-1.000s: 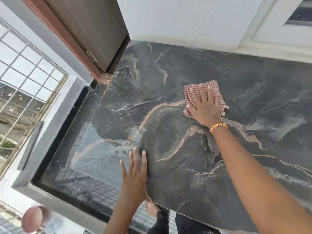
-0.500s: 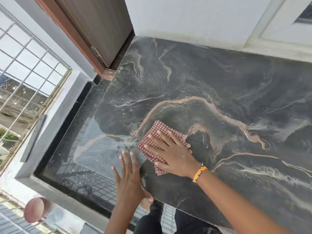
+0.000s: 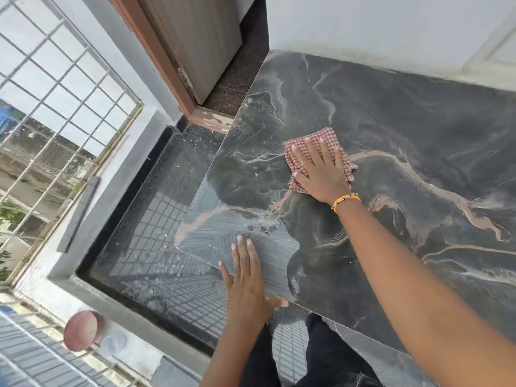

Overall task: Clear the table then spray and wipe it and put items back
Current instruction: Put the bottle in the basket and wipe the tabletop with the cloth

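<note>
Right hand and checked cloth now farther up the table, away from its near-left corner.

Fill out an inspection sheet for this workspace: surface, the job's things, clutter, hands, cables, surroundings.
Surface: dark marble table, wet streaks and droplets near its left corner.
Job's things: checked cloth flat on the table; no spray bottle seen.
Clutter: nothing seen on the table.
Hands: right hand pressed flat on the cloth, fingers spread; left hand flat on the near edge, holding nothing.
Cables: nothing seen.
Surroundings: door and white wall behind, window grille on the left, pink round object below.
</note>
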{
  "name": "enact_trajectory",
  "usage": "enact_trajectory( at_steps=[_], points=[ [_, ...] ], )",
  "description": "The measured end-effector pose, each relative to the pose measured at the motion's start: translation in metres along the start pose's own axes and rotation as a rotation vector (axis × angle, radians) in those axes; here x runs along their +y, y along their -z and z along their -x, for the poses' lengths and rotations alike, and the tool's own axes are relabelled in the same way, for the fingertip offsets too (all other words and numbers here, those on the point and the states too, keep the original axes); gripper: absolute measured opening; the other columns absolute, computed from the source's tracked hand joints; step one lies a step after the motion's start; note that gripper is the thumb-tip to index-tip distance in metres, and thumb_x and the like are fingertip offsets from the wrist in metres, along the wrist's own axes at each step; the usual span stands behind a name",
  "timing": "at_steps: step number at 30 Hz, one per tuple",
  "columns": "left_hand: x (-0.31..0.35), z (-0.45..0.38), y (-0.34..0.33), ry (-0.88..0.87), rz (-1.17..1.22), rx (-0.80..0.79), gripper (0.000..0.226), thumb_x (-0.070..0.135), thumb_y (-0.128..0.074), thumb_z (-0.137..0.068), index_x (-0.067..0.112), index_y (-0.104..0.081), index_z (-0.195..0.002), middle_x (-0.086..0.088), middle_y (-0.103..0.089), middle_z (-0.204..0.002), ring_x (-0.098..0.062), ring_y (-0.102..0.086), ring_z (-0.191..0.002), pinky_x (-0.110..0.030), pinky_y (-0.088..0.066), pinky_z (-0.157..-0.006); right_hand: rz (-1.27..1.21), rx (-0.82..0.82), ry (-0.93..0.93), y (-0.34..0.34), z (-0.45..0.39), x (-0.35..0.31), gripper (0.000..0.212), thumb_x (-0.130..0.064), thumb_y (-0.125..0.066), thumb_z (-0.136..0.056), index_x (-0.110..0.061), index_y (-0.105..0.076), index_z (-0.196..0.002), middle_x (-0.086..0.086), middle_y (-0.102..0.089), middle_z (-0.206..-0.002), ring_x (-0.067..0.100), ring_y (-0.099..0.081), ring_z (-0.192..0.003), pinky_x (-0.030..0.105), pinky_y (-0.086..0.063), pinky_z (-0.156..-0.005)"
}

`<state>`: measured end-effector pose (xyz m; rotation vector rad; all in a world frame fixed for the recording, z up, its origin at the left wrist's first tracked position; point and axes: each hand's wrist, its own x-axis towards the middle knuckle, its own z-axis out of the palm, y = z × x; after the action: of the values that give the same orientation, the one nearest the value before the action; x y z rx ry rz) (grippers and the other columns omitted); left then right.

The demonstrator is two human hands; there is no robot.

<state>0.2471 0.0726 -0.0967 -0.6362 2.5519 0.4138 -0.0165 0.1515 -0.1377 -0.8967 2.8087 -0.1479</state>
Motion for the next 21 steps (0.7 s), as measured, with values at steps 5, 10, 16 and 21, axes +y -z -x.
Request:
enact_trajectory(
  at_steps=[5, 10, 16, 21],
  points=[
    [-0.053, -0.012, 0.016, -0.037, 0.008, 0.066, 0.128, 0.066, -0.057, -0.069, 0.013, 0.043, -0.129, -0.003, 0.047, -0.139, -0.024, 0.043, -0.129, -0.047, 0.026, -0.105, 0.021, -0.042, 0.223, -0.02, 0.043, -0.064, 0.062, -0.047, -0.036, -0.093, -0.038, -0.007, -0.147, -0.003, 0.0, -0.159, 0.026, 0.003, -0.146, 0.048, 0.008, -0.115],
    [-0.097, -0.031, 0.03, -0.13, -0.021, 0.089, 0.128, 0.06, -0.063, -0.069, 0.014, 0.04, -0.131, 0.0, 0.043, -0.141, -0.02, 0.045, -0.126, -0.045, 0.027, -0.104, -0.002, -0.056, 0.109, -0.034, 0.132, -0.077, 0.063, -0.052, -0.026, -0.09, -0.04, -0.001, -0.145, -0.007, -0.001, -0.158, 0.023, 0.004, -0.145, 0.043, 0.008, -0.116],
    [-0.115, -0.046, 0.039, -0.187, -0.086, 0.079, 0.131, 0.059, -0.065, -0.069, 0.016, 0.045, -0.126, -0.001, 0.045, -0.14, -0.02, 0.045, -0.126, -0.047, 0.025, -0.104, -0.106, -0.025, -0.486, -0.043, 0.191, -0.159, 0.071, -0.053, 0.004, -0.092, -0.016, -0.024, -0.147, 0.015, -0.021, -0.155, 0.041, -0.022, -0.14, 0.058, -0.013, -0.111],
    [-0.121, -0.057, 0.042, -0.209, -0.089, 0.078, 0.13, 0.061, -0.064, -0.069, 0.015, 0.043, -0.129, -0.002, 0.04, -0.144, -0.023, 0.036, -0.133, -0.048, 0.024, -0.106, -0.103, -0.009, -0.462, -0.041, 0.128, -0.191, 0.066, -0.049, -0.026, -0.093, -0.014, -0.016, -0.148, 0.018, -0.009, -0.156, 0.043, -0.01, -0.142, 0.061, -0.01, -0.112]
  ],
)
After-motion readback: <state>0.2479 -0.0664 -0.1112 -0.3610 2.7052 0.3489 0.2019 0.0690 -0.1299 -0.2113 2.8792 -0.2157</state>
